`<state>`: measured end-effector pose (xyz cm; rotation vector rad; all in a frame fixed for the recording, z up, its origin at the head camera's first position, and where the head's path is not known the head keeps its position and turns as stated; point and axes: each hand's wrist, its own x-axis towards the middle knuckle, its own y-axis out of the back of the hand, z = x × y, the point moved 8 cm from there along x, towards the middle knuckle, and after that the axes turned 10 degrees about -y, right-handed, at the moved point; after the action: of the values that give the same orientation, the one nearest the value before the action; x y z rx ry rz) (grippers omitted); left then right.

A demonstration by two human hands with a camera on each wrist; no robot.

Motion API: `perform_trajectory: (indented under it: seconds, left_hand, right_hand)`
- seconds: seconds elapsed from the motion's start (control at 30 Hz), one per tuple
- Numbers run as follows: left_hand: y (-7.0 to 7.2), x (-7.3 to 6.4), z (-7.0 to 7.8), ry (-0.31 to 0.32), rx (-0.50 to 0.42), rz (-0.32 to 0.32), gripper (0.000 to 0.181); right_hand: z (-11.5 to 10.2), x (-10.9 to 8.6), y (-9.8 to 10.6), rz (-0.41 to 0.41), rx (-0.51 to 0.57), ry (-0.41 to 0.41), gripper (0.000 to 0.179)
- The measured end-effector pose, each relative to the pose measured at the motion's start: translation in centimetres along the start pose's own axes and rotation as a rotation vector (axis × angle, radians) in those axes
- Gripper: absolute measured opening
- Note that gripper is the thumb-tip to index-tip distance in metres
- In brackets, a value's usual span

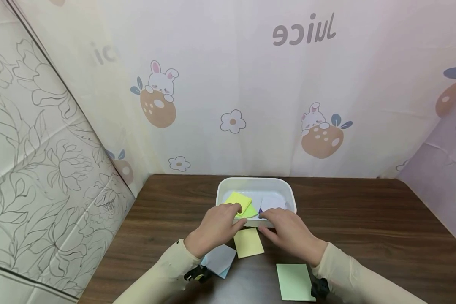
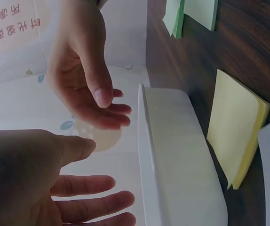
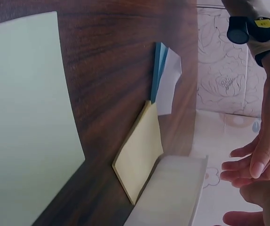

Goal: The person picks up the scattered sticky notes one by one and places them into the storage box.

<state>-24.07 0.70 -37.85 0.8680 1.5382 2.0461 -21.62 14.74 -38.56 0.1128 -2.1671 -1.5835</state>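
Observation:
A white plastic box [image 1: 255,181] stands at the table's far side, holding bright yellow sticky notes [image 1: 237,199] and whitish ones [image 1: 273,202]. Over its near left rim hovers my left hand [image 1: 217,226], fingers loosely extended and gripping nothing. My right hand [image 1: 293,232] is across from it at the near right rim, also with nothing in its grasp. The left wrist view has both hands above the box rim [image 2: 146,141], fingers relaxed and apart. Just in front of the box lies a pale yellow sticky note pad [image 1: 248,243], below and between the hands.
Grey and blue sticky notes [image 1: 220,258] lie beside the left wrist. A pale green pad [image 1: 294,283] is near the right wrist. Behind the dark wooden table [image 1: 365,219] hangs a printed curtain [image 1: 232,84], with another sheet [image 1: 49,169] on the left.

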Motion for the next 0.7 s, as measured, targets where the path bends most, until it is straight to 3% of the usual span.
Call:
perform_trajectory:
  seconds: [0.33,0.57,0.7]
  left_hand:
    - [-0.4,-1.2,-1.0,-0.012,-0.003,-0.013,0.025]
    - [-1.1,-2.1,-2.0,0.044,-0.083,-0.086,0.026]
    - [-1.5,-2.5,-2.2,0.041,-0.081,-0.137,0.026]
  right_hand:
    - [-1.1,-0.3,-0.5,-0.038,0.031,0.024,0.016]
    - [-1.8,-0.6,-1.0,-0.028,0.027,0.068,0.012]
    - [-2.0,-0.8,-1.7,-0.073,0.046,0.060,0.012]
